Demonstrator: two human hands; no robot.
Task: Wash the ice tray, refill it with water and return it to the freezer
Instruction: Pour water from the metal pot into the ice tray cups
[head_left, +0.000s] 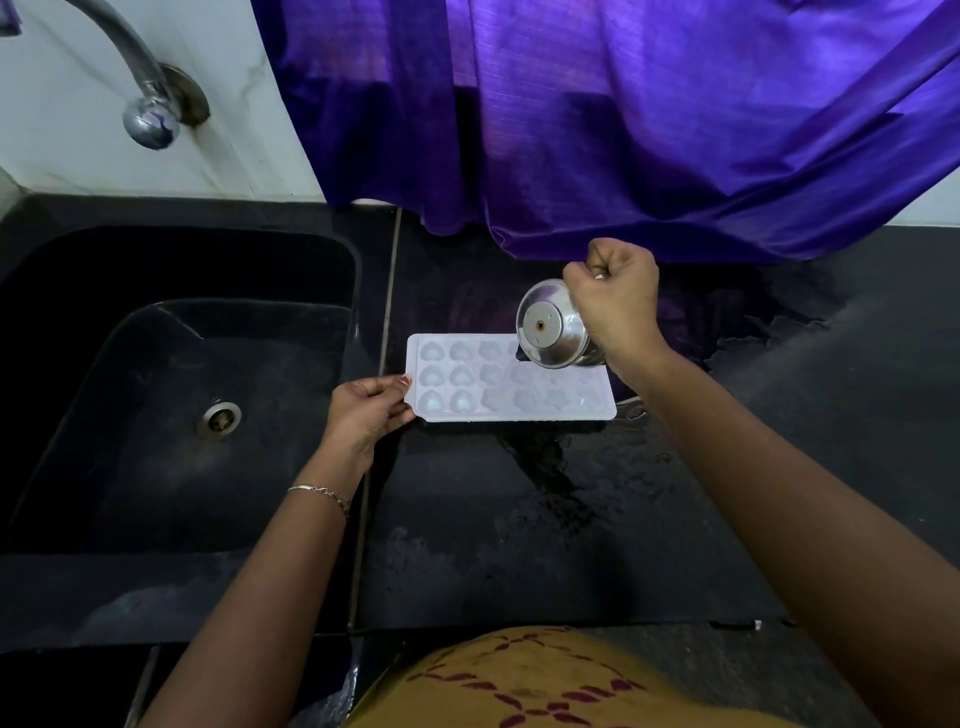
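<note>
While the steel cup (553, 332) is tipped hard over the upper right part of the ice tray (506, 379), the refill step looks to be what's being done, so washing is probably finished and the freezer trip is what's left. The tray is laid flat on the black counter (519, 519) at the middle of the frame, just right of the dark sink (171, 374), with puddles spread around it.

The tray's left end is pinched by the left hand (363, 415), thumb on top and fingers tucked underneath, so it's clamped on the rim. The cup is gripped by the right hand (615, 304), fingers curled tight around it in a fist. Whether water is actually running out can't be told from this angle.

Handling-wise: it's thin white plastic, so it's likely light and a bit bendy, and wet, so slippery. Once filled it should be much heavier and sloshy. It would best be picked up by both short ends, kept level, since a one-end grip would probably twist it and spill the heart-shaped cells.

The tap (145, 104) sits unused at the upper left.
</note>
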